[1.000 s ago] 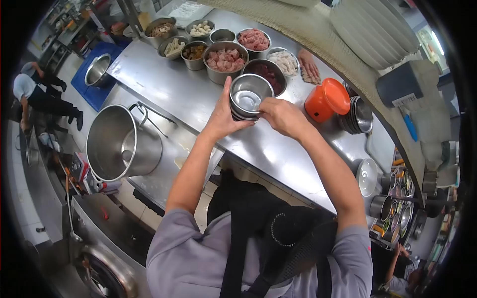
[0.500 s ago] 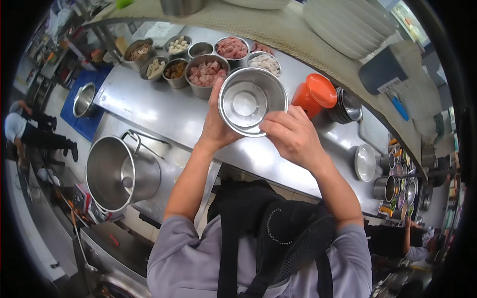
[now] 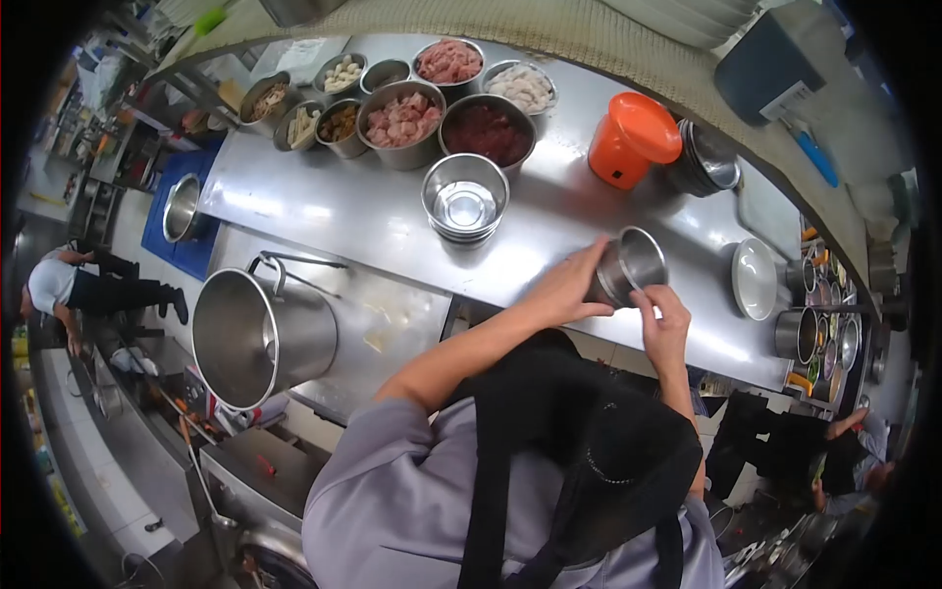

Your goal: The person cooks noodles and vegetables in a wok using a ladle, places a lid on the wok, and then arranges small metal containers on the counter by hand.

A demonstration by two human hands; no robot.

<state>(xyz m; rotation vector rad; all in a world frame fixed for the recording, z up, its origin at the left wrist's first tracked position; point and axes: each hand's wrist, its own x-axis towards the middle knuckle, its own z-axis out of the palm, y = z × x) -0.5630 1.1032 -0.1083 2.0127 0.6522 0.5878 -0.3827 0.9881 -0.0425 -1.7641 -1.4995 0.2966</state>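
Observation:
A steel bowl (image 3: 640, 257) is held tilted over the front part of the steel counter (image 3: 549, 221). My left hand (image 3: 574, 285) is closed around its left side. At the near rim, the fingers of my right hand (image 3: 664, 319) pinch the bowl. To the left, a stack of similar steel bowls (image 3: 464, 201) stands on the counter, the top one with nothing in it. Just behind the stack is a steel pot of dark red meat (image 3: 488, 135). An orange container (image 3: 628, 142) stands behind the held bowl.
Several pots of ingredients, among them pink meat chunks (image 3: 402, 120), line the back left. A large stockpot (image 3: 260, 339) is at the left. Right of my hands lies a white dish (image 3: 754, 280). A shelf (image 3: 549, 29) overhangs the back. Other people are at both sides.
Both hands have moved right, one bowl between them. A stack of bowls now stands on the counter near where they were, and the pot of dark red meat has come into view.

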